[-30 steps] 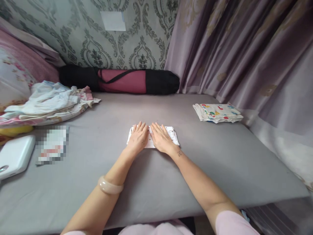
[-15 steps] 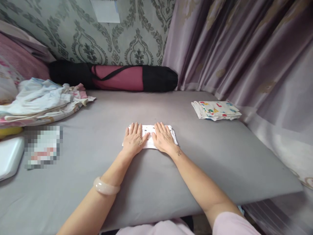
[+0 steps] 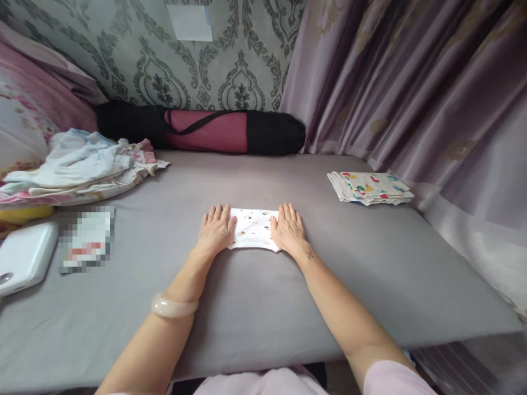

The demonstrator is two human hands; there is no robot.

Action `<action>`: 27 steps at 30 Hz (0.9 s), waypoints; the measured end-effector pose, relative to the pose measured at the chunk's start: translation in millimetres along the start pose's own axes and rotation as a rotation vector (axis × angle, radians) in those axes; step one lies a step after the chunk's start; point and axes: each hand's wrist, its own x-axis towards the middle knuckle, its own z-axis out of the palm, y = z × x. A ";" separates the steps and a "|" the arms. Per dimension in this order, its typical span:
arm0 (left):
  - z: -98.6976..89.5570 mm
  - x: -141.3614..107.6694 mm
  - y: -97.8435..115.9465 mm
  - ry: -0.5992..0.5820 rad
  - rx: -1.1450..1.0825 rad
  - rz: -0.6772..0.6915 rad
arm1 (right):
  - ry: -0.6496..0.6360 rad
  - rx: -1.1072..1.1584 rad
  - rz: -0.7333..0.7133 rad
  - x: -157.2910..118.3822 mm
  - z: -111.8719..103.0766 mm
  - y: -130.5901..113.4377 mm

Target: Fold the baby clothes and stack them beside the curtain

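A small folded white cloth (image 3: 253, 230) with a sparse brown and black print lies flat in front of me. My left hand (image 3: 216, 227) rests palm down at its left edge, fingers stretched forward and thumb on the cloth. At the opposite edge my right hand (image 3: 289, 227) lies the same way, its thumb touching the fabric. Neither hand grips anything. The cloth's side edges are partly hidden under the hands.
On the grey sheet (image 3: 255, 307), a stack of folded printed cloths (image 3: 373, 187) lies right and loose clothes (image 3: 86, 164) lie left. Nearer left are a white box (image 3: 28, 258) and a blurred packet (image 3: 88, 241). A black and maroon long bag (image 3: 206, 131) lines the wall.
Both hands have slid apart, from on top of the cloth to its left and right edges, uncovering its printed middle. The view has shifted slightly.
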 end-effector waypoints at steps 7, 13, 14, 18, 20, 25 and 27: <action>-1.5 -0.3 3.2 0.000 -0.049 -0.020 | 0.010 -0.021 0.065 1.2 -14.4 6.5; -6.4 -1.4 8.1 0.067 -0.092 -0.013 | 0.035 -0.004 -0.114 -3.1 -20.4 -1.9; -6.6 -1.8 8.2 0.059 -0.075 0.003 | -0.011 -0.003 -0.125 -3.0 -18.1 -1.6; -6.2 -3.0 7.7 -0.047 -0.001 0.037 | -0.147 -0.019 -0.094 -0.8 -8.7 3.6; -6.2 -2.7 7.5 -0.076 0.005 0.034 | -0.153 -0.036 -0.089 0.3 -7.7 5.8; -7.7 1.1 7.2 -0.086 -0.044 0.014 | -0.227 -0.043 -0.073 3.9 -18.3 2.6; -8.3 2.6 7.1 -0.086 -0.083 0.009 | -0.262 -0.034 -0.068 4.9 -25.3 -4.7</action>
